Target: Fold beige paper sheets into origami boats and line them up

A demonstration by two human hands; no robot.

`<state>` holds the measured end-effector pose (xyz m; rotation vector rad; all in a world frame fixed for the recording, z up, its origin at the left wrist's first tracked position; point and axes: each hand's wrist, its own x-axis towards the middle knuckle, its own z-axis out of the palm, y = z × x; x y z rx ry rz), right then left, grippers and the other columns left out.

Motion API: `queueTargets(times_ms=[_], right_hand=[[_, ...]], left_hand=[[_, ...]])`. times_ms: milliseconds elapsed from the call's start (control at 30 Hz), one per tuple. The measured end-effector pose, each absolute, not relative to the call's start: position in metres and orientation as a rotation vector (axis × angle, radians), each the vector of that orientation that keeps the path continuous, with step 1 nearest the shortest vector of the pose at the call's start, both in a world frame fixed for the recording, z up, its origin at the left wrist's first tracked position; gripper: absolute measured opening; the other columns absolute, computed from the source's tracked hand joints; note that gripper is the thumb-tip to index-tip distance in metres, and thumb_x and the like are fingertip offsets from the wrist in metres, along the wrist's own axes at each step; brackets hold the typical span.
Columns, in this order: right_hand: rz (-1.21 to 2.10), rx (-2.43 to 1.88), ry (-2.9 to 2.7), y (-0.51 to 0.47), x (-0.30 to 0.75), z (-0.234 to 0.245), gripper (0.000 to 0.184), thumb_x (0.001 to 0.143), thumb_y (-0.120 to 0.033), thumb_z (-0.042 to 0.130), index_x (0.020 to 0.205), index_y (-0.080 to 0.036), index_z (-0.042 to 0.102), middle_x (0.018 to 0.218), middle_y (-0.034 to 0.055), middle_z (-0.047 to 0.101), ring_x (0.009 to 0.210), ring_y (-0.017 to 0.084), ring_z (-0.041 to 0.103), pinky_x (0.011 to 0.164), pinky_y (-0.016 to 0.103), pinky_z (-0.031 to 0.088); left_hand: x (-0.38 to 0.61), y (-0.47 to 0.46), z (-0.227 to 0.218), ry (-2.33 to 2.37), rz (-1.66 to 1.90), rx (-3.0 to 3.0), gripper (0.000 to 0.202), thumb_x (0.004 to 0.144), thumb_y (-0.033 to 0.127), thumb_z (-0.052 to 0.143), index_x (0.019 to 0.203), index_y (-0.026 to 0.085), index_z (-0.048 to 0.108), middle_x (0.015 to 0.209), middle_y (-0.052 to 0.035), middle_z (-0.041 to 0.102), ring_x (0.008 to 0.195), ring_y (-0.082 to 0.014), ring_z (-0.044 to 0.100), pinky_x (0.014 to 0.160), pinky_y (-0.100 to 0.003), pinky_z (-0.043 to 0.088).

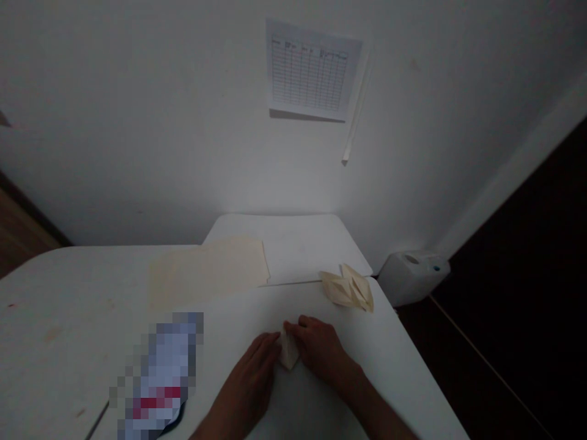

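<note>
A small folded piece of cream paper (288, 353) lies on the white table, close to its front edge. My left hand (255, 370) presses against its left side, fingers together and fingertips touching it. From the other side my right hand (321, 343) pinches the paper's top point with thumb and index finger. The lower tip of the paper points toward me. Parts of both its sides are hidden under my fingers. Beyond my right hand rest folded cream paper pieces (347, 289), with sharp creases and pointed corners.
Flat cream paper sheets (208, 275) lie at the back left of the table (389, 379). A blurred-out object (160, 373) is left of my hands. A whitish plastic jug (410, 278) stands beyond the right edge. A printed chart (314, 70) hangs on the wall.
</note>
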<state>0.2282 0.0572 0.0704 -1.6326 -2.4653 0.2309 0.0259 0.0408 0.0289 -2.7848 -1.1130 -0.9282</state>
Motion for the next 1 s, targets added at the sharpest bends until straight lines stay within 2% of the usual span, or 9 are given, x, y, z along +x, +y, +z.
queueTargets(times_ms=[100, 200, 333, 500, 700, 867, 1000], right_hand=[[0.224, -1.636, -2.446, 0.057, 0.228, 0.069, 0.032, 0.095, -0.021, 0.045, 0.124, -0.03, 0.055, 0.092, 0.0028, 0.064, 0.084, 0.018, 0.062, 0.069, 0.025, 0.044], [0.231, -1.626, -2.409, 0.056, 0.229, 0.066, 0.031, 0.095, -0.02, 0.047, 0.123, -0.029, 0.056, 0.093, 0.0028, 0.064, 0.087, 0.017, 0.061, 0.072, 0.024, 0.044], [0.236, -1.606, -2.358, 0.055, 0.23, 0.063, 0.023, 0.096, -0.022, 0.047, 0.113, -0.028, 0.061, 0.091, 0.0019, 0.064, 0.086, 0.016, 0.061, 0.074, 0.022, 0.043], [0.221, -1.592, -2.399, 0.053, 0.232, 0.067, 0.023, 0.099, -0.027, 0.041, 0.11, -0.027, 0.062, 0.089, 0.0018, 0.061, 0.081, 0.015, 0.059, 0.07, 0.022, 0.042], [0.278, -1.521, -2.494, 0.047, 0.237, 0.077, 0.032, 0.097, -0.028, 0.044, 0.127, -0.026, 0.051, 0.099, 0.0043, 0.059, 0.089, 0.018, 0.057, 0.076, 0.026, 0.043], [0.391, -1.528, -2.517, 0.044, 0.243, 0.082, 0.052, 0.088, -0.037, 0.057, 0.137, -0.027, 0.043, 0.111, 0.0072, 0.056, 0.102, 0.023, 0.053, 0.087, 0.032, 0.043], [0.453, -1.547, -2.474, 0.044, 0.244, 0.081, 0.057, 0.083, -0.043, 0.06, 0.137, -0.029, 0.044, 0.111, 0.0065, 0.055, 0.102, 0.023, 0.053, 0.091, 0.034, 0.042]], left_hand=[[0.03, 0.048, 0.038, -1.124, -0.923, -2.902, 0.042, 0.086, 0.007, 0.043, 0.124, 0.021, 0.056, 0.122, -0.0091, 0.063, 0.112, -0.0235, 0.058, 0.094, -0.041, 0.054], [0.038, 0.055, 0.046, -1.162, -0.975, -2.973, 0.034, 0.087, 0.006, 0.043, 0.11, 0.022, 0.063, 0.107, -0.0075, 0.067, 0.098, -0.0209, 0.062, 0.085, -0.037, 0.056], [0.046, 0.065, 0.044, -1.266, -1.039, -2.942, 0.028, 0.088, 0.007, 0.043, 0.098, 0.02, 0.066, 0.093, -0.0059, 0.065, 0.087, -0.0193, 0.061, 0.077, -0.034, 0.055], [0.049, 0.073, 0.036, -1.386, -0.986, -2.936, 0.021, 0.091, 0.011, 0.045, 0.093, 0.019, 0.065, 0.097, -0.0058, 0.06, 0.088, -0.0178, 0.059, 0.078, -0.032, 0.052], [0.046, 0.069, 0.043, -1.357, -0.939, -3.048, 0.022, 0.086, 0.01, 0.051, 0.102, 0.019, 0.063, 0.107, -0.0084, 0.056, 0.1, -0.0211, 0.056, 0.09, -0.038, 0.05], [0.037, 0.067, 0.043, -1.355, -0.83, -3.07, 0.041, 0.083, 0.017, 0.06, 0.123, 0.025, 0.055, 0.116, -0.009, 0.052, 0.108, -0.0246, 0.051, 0.095, -0.043, 0.047], [0.03, 0.066, 0.044, -1.352, -0.774, -3.03, 0.051, 0.081, 0.025, 0.065, 0.13, 0.029, 0.051, 0.117, -0.0079, 0.051, 0.107, -0.026, 0.05, 0.094, -0.046, 0.045]])
